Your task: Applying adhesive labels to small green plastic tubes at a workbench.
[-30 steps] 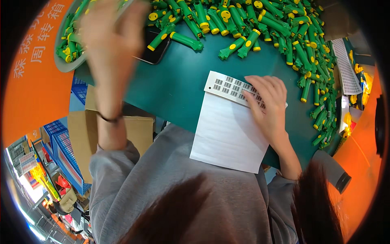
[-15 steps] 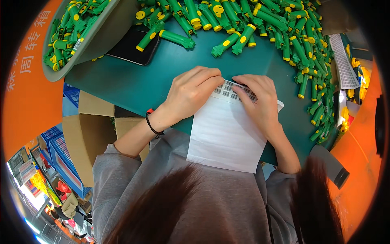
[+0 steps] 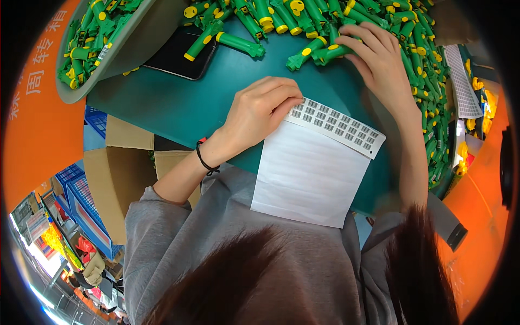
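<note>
My left hand (image 3: 265, 111) pinches the upper left corner of a sheet of small printed labels (image 3: 330, 123). Its white backing paper (image 3: 311, 173) hangs down over the table edge in front of my grey top. Farther right, my right hand (image 3: 382, 67) has its fingertips around the yellow end of a green plastic tube (image 3: 330, 53), which is partly hidden by them. A similar green tube with a yellow dot (image 3: 306, 53) lies just left of it. Behind them is a big heap of these green tubes (image 3: 271, 16), which continues down the right side.
A grey tub (image 3: 143, 49) full of green tubes stands tilted at the left. Beside it lies a black flat device (image 3: 184, 57) on the green tabletop (image 3: 162, 108). An opened cardboard box (image 3: 116, 189) is below left; another label sheet (image 3: 461, 81) lies far right.
My right hand has left the label sheet and moved up and right to a green tube, which has turned. The labels are now uncovered; my left hand stays on the sheet's corner.
</note>
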A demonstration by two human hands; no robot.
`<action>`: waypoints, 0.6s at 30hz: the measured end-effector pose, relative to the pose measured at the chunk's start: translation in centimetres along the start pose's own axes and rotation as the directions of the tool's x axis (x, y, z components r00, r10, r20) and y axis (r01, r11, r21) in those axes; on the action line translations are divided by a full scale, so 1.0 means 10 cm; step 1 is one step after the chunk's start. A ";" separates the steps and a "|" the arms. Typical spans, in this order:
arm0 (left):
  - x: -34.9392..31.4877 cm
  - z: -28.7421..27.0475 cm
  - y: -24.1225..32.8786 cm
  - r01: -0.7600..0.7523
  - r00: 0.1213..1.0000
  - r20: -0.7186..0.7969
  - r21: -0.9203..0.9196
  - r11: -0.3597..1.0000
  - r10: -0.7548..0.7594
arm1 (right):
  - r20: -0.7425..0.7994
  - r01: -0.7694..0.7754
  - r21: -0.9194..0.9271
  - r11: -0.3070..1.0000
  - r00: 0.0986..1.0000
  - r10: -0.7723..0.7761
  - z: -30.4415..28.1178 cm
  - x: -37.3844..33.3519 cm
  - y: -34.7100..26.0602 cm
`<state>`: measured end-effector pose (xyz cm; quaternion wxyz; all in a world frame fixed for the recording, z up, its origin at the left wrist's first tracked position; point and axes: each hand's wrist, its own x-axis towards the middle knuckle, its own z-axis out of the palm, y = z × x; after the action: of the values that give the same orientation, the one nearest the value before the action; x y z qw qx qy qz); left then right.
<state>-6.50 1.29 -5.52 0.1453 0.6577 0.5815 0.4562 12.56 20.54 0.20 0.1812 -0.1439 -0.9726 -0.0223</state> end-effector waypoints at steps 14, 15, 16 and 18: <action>-0.02 -0.02 0.03 -0.109 0.994 -0.008 0.128 0.986 0.111 | 0.456 -0.410 0.888 -0.208 0.726 0.515 0.07 -1.08 -1.16; -0.03 -0.02 0.02 -0.111 0.994 0.001 0.130 0.985 0.112 | 0.404 -0.362 0.913 -0.188 0.736 0.543 0.10 -1.08 -1.17; -0.03 -0.03 0.02 -0.141 0.990 0.007 0.157 0.977 0.142 | 0.399 -0.350 0.916 -0.198 0.734 0.550 0.10 -1.07 -1.15; -0.03 -0.03 0.01 -0.174 0.985 0.021 0.181 0.968 0.173 | 0.370 -0.333 0.927 -0.174 0.727 0.578 0.13 -1.04 -1.18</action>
<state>-6.60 0.89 -5.41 0.0453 0.7178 0.5606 0.4104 18.01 6.57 -4.64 0.3088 -0.3149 -0.5659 0.6966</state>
